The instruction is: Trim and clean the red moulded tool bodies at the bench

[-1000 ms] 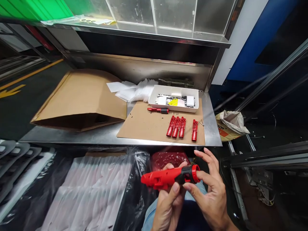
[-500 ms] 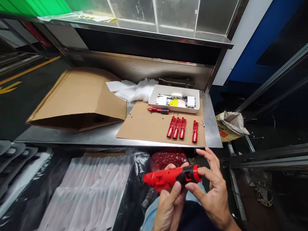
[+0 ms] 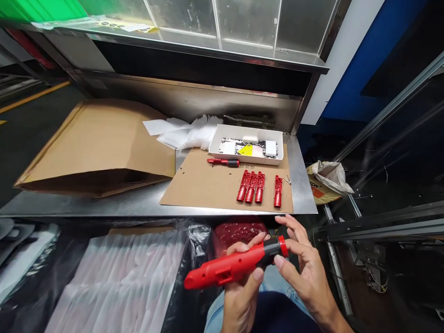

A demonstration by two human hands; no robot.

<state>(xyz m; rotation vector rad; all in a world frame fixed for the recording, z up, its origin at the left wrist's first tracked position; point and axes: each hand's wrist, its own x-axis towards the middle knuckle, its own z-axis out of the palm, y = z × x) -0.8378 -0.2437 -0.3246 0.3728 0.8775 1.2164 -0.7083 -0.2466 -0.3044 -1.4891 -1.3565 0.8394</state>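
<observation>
My left hand (image 3: 243, 286) is wrapped round the body of a red plastic tool (image 3: 225, 268) with a black collar and a red end cap (image 3: 279, 246). The fingertips of my right hand (image 3: 305, 273) pinch that end cap. I hold the tool low, in front of the steel table's edge and above my lap. On a cardboard sheet (image 3: 208, 185) on the table lie several small red parts (image 3: 258, 187) in a row and a red-and-black screwdriver (image 3: 224, 162).
A white tray (image 3: 247, 148) of small parts stands at the back of the cardboard. A large brown cardboard piece (image 3: 93, 148) covers the table's left. White sheets in black plastic (image 3: 118, 277) lie below. A bag of red parts (image 3: 239, 231) sits under the table edge. A crumpled sack (image 3: 328, 178) lies to the right.
The tool has swung so its long end points lower and further left. My right fingers have shifted on the end cap. The view has drifted slightly.
</observation>
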